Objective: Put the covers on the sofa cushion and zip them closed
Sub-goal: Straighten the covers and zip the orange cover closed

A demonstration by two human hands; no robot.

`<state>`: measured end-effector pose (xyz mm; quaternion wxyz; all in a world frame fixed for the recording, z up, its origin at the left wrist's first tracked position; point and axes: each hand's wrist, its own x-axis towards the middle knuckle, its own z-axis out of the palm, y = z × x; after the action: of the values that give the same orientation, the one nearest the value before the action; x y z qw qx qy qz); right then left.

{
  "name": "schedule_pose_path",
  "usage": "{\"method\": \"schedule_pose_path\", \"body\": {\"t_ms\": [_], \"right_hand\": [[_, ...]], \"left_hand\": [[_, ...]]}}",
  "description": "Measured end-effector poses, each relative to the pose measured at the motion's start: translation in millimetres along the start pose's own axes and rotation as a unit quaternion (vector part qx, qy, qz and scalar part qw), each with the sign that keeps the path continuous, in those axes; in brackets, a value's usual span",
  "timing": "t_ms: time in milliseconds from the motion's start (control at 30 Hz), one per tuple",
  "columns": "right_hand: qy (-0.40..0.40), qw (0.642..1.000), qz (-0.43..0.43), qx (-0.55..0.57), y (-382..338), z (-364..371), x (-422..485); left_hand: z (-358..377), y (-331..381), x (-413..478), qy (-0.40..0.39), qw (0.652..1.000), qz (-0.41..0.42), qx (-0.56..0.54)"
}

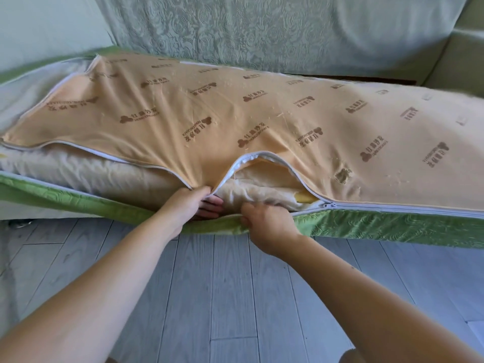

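Note:
A long sofa cushion lies across the view in a cover with a tan printed top panel (235,111) and a green textured side (379,226). The white zipper is shut at the right, its slider (328,205) stopping at the open gap. Cream padding (262,192) and yellow foam (305,197) show through the gap, and more padding is bare at the left. My left hand (193,205) pinches the tan panel's zipper edge, with its fingers under the fabric. My right hand (267,224) grips the green side's edge just left of the slider.
A pale green patterned throw (262,30) drapes the sofa back behind the cushion. Grey wood plank floor (235,297) lies in front, under my arms. A small torn hole (341,175) marks the tan panel near the zipper.

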<state>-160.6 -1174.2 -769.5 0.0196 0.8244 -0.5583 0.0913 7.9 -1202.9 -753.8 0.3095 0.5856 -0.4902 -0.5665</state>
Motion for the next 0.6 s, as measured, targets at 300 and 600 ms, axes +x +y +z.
{"method": "schedule_pose_path", "body": {"t_ms": [300, 600], "right_hand": [[0.284, 0.953, -0.096, -0.042, 34.2, -14.5, 42.5], [0.281, 0.95, -0.131, 0.036, 32.8, 6.2, 44.2]], "left_hand": [[-60.9, -14.4, 2.5, 0.103, 0.923, 0.106, 0.355], [-68.2, -22.5, 13.3, 0.167, 0.979, 0.091, 0.072]]}}
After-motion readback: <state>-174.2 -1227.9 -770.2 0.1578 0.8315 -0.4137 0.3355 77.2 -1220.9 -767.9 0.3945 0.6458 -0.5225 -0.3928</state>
